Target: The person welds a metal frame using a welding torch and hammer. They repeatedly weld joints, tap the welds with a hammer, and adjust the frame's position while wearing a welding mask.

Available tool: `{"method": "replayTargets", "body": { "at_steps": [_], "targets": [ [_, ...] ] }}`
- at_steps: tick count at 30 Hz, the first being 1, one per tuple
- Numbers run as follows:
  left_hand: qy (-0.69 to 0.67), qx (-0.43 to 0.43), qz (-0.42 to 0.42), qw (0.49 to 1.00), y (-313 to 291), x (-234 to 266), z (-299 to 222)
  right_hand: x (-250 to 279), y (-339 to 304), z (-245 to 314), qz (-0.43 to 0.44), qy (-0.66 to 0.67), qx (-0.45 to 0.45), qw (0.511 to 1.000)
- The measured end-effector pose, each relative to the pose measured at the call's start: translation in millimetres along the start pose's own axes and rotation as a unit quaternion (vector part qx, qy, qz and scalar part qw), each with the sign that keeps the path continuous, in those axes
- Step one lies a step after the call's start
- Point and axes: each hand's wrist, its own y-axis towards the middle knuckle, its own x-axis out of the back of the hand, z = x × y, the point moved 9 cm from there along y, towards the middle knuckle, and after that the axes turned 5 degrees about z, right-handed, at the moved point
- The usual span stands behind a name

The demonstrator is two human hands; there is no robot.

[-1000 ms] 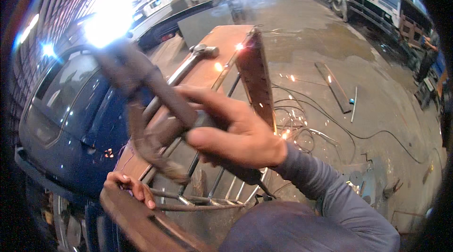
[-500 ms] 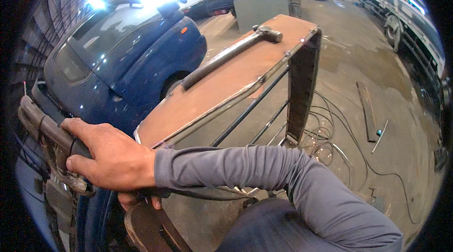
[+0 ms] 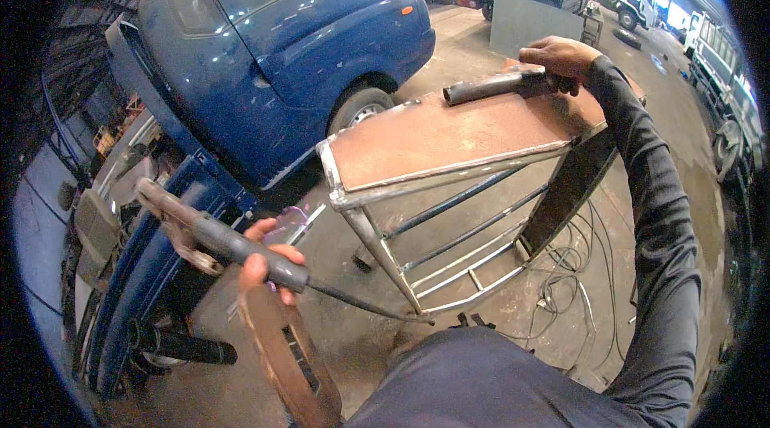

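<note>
My left hand (image 3: 263, 271) wraps its fingers round the dark grip of a welding electrode holder (image 3: 220, 242), its jaw end pointing up and left. A black cable (image 3: 361, 304) runs from its lower end. Against the same hand lies a brown oblong piece (image 3: 281, 348) with a dark slot; I cannot tell its kind. At the far end of a tan-topped metal frame (image 3: 449, 147), my right hand (image 3: 568, 61) is closed round a hammer (image 3: 489, 89) near its head, which the hand hides. The hammer's tubular handle points left over the tan top.
A blue pickup cab (image 3: 297, 43) stands close on the left, beyond the frame. Coiled cables (image 3: 565, 267) lie on the floor to the right. Behind are a grey panel (image 3: 533, 24), a loose tyre (image 3: 639, 39) and parked trucks (image 3: 726, 67).
My right hand has left the electrode holder and moved far right to grasp the hammer. My left hand now shows on the holder's grip. The view has shifted left.
</note>
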Motion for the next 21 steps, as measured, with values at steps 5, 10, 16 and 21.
{"method": "replayTargets", "body": {
  "at_steps": [5, 10, 16, 21],
  "targets": [
    [-0.012, 0.123, 0.083, 0.989, 5.7, 10.5, 86.0, -0.2, 1.6, -17.1, 0.045, 0.018, -0.124, 0.991],
    [-0.081, 0.209, 0.208, 0.952, 5.7, -25.2, 136.6, -0.8, -6.1, -11.5, 0.056, -0.065, -0.169, 0.982],
    [-0.136, 0.252, 0.265, 0.921, 5.8, -25.4, 170.4, 6.1, -49.8, -10.5, 0.057, -0.146, -0.251, 0.955],
    [-0.163, 0.285, 0.285, 0.900, 9.7, -10.8, 188.1, 26.1, -93.1, -58.4, -0.107, -0.096, -0.218, 0.965]
  ]
}}
